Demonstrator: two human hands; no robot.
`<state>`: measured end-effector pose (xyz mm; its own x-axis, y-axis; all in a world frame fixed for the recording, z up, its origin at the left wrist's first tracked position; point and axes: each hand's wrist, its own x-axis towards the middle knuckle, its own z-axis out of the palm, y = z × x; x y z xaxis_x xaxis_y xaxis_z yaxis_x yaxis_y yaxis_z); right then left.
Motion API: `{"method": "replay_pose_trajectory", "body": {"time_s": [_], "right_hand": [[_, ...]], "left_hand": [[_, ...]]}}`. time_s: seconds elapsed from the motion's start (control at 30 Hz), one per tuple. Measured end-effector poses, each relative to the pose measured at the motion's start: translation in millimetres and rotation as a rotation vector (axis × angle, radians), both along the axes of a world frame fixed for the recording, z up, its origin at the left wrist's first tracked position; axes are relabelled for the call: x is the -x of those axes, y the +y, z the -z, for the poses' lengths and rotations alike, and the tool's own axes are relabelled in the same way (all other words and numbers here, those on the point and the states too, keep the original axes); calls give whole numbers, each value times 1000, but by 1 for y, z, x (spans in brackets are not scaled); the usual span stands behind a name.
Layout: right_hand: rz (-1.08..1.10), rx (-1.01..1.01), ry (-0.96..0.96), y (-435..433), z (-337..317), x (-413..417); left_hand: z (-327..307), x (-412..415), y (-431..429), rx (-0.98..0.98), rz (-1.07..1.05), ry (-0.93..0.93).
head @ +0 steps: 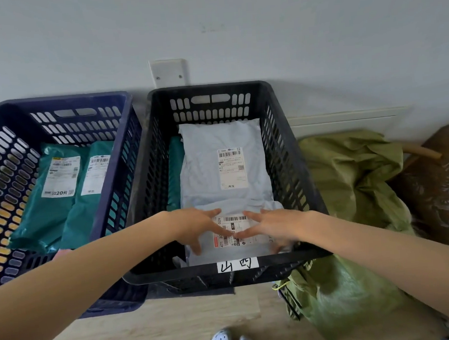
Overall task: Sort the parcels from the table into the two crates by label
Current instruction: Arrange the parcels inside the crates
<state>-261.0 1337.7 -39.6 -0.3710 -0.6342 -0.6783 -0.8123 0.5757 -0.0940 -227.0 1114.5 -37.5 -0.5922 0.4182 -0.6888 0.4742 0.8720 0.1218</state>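
Resting flat, fingers spread, both hands (198, 226) (272, 226) atop grey parcel (239, 251) inside black crate (292, 165).

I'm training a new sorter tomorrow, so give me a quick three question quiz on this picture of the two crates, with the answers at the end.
1. True or false: both hands are over the blue crate.
2. Which crate carries a handwritten tag on its near rim? A) the blue crate B) the black crate
3. Fill in: the two parcels showing in the blue crate are ___ in colour.

Key
1. False. The left hand and right hand rest, fingers spread, on the small grey parcel in the black crate, in front of the large grey parcel.
2. B, the white tag.
3. Green: green parcels.
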Motion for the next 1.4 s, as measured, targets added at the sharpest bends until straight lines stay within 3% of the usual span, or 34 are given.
{"method": "replay_pose_trajectory", "body": {"time_s": [0.4, 0.67, 0.83, 1.1, 1.4], "right_hand": [[-30, -103, -38, -3, 13, 4], [240, 145, -77, -7, 3, 16], [367, 451, -101, -37, -19, 30], [391, 927, -198, -121, -59, 29], [306, 1050, -290, -269, -84, -31]], "left_hand": [[21, 3, 15, 2, 7, 35], [-4, -11, 8, 25, -16, 155], [-46, -13, -14, -45, -232, 405], [-111, -48, -84, -275, -768, 762], [-138, -148, -195, -251, -1075, 959]]}}
